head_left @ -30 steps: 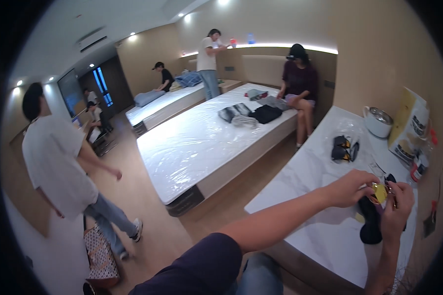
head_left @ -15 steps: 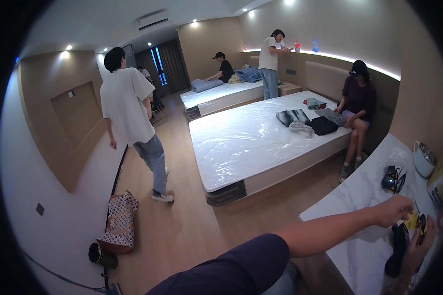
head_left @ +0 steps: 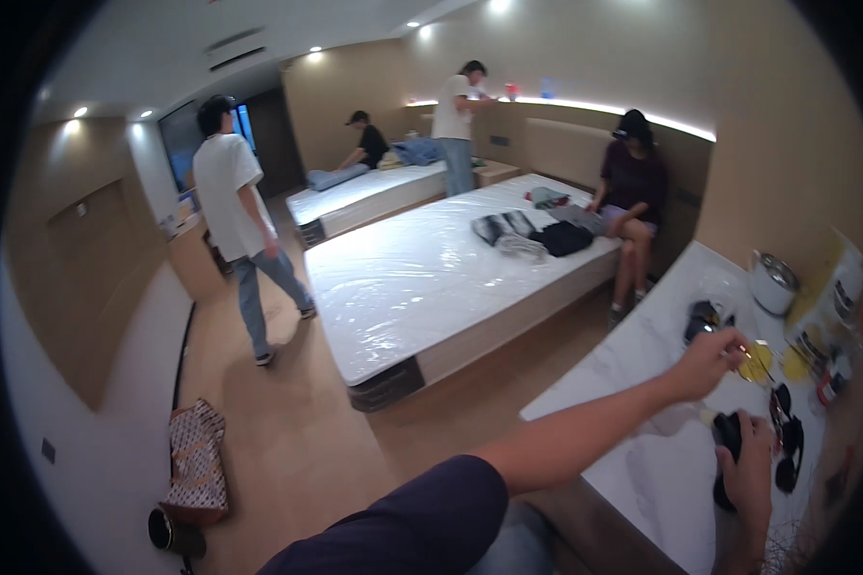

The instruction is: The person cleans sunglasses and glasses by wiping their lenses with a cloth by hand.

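My left hand (head_left: 711, 364) reaches across the marble-patterned table and pinches a pair of yellow-lensed glasses (head_left: 757, 361) by the edge of the frame. Closer to me, my right hand (head_left: 753, 465) has its fingers round a black rounded object (head_left: 729, 437) lying on the table; its exact kind is hard to make out. Dark sunglasses (head_left: 789, 439) lie just to the right of that hand. Beyond my left hand, another pair of dark glasses (head_left: 705, 318) rests near some clear plastic.
A white pot (head_left: 773, 283) and a yellow-and-white bag (head_left: 827, 297) stand along the table's wall side. Past the table is a plastic-wrapped mattress (head_left: 422, 297) with folded clothes (head_left: 561, 238). One person (head_left: 633, 187) sits there; others stand or sit farther off. A patterned bag (head_left: 198, 460) and bin (head_left: 173, 532) are on the floor.
The view has swung right. My hands have moved apart: the left holds the yellow-lensed glasses, the right is now on the black object. The person in white at left has walked farther away.
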{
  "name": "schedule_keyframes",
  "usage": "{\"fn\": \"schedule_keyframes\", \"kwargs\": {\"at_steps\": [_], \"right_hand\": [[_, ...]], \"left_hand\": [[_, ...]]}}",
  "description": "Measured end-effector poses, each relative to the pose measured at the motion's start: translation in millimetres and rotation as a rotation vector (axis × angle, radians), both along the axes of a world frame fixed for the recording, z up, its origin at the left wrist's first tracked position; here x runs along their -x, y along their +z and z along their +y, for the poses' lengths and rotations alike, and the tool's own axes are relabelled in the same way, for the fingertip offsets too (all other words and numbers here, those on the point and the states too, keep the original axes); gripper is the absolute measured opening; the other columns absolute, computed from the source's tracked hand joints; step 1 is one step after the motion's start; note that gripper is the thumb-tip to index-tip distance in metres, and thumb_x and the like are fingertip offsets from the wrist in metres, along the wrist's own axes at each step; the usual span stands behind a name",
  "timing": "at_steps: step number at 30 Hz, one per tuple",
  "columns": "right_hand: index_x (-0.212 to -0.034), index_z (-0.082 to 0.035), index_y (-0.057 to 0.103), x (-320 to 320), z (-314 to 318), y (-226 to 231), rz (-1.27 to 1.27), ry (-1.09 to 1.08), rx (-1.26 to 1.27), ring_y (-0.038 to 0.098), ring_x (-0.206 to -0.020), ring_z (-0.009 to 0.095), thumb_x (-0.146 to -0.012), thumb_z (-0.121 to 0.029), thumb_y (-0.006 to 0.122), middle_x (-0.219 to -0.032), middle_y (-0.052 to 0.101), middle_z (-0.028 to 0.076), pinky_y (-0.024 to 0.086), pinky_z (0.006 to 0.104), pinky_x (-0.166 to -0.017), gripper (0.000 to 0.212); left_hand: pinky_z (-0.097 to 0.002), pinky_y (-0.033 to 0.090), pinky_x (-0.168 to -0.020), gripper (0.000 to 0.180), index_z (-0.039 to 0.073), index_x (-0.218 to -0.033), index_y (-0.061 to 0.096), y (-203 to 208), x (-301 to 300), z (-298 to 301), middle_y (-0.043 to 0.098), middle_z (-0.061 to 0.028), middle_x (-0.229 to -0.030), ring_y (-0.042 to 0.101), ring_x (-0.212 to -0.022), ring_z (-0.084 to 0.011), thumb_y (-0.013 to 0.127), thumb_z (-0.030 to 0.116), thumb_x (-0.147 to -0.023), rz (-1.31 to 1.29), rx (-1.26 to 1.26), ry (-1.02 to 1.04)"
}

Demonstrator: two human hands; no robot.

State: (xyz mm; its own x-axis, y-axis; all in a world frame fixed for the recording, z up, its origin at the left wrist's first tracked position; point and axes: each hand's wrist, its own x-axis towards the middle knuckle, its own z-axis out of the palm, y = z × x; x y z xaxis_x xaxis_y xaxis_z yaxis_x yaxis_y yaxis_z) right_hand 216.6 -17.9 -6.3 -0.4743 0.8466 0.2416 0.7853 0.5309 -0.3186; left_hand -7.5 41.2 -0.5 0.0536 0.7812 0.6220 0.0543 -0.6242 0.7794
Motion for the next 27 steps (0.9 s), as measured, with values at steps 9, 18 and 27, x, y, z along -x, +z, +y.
{"fn": "schedule_keyframes", "kwargs": {"at_steps": [9, 18, 27], "right_hand": [[-0.11, 0.006, 0.054, 11.9, 26.4, 0.5, 0.325, -0.116, -0.177, 0.059, -0.1, 0.047, -0.078, -0.001, 0.058, -0.103, 0.061, 0.029, 0.047, 0.0508, -0.089, 0.034], [-0.113, 0.003, 0.06, -28.8, 39.2, 25.3, 1.167, -0.247, 0.504, 0.067, -0.081, 0.022, -0.086, -0.016, 0.061, -0.094, 0.068, 0.014, 0.053, 0.0309, -0.07, 0.033], [-0.105, 0.003, 0.059, -6.1, 25.5, 31.7, 1.423, -0.215, 0.728, 0.063, -0.066, 0.015, -0.087, -0.012, 0.072, -0.085, 0.066, 0.008, 0.053, 0.0289, -0.058, 0.027]], "left_hand": [[-0.0277, 0.052, -0.077, 0.026, 0.001, -0.116, 0.063, 3.2, 39.1, -7.3, 0.067, -0.0049, -0.094, 0.062, -0.084, -0.012, 0.061, 0.023, -0.102, 0.064, 0.005, 0.15], [-0.0259, 0.051, -0.079, 0.024, -0.004, -0.117, 0.063, 14.3, 14.4, -9.2, 0.067, -0.0047, -0.097, 0.06, -0.084, -0.0098, 0.058, 0.015, -0.103, -0.053, 0.08, 0.044], [-0.0254, 0.05, -0.08, 0.031, -0.003, -0.119, 0.062, 2.3, 28.9, -7.5, 0.067, -0.0042, -0.099, 0.06, -0.086, -0.0094, 0.061, 0.023, -0.103, 0.034, 0.073, 0.055]]}}
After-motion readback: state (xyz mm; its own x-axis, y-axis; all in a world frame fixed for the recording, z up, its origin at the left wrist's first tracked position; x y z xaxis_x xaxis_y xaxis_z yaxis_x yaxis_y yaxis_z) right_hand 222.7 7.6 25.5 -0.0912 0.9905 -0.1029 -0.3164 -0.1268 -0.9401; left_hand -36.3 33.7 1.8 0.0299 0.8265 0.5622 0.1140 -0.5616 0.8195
